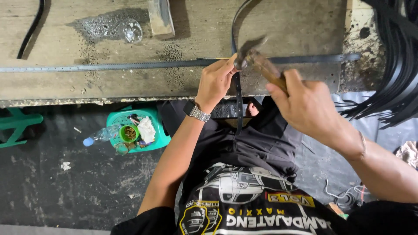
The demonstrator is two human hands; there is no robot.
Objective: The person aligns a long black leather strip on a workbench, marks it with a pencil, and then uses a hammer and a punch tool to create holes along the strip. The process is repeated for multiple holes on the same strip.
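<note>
Strap: narrow black leather belt strap point(238, 93) hangs over the worn wooden table point(65, 85) edge
Left hand point(214, 82): grip pinches it steady
Right hand point(307, 106): grip wrapped round wooden-handled hammer point(257, 58), raised above it

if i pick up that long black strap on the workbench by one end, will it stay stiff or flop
Probably flop. The long black strap is thin and narrow and lies flat along the wooden workbench, while another black strap under the left hand bends over the bench edge and hangs. It looks light for its length. It is unlikely to roll, being flat.
</note>
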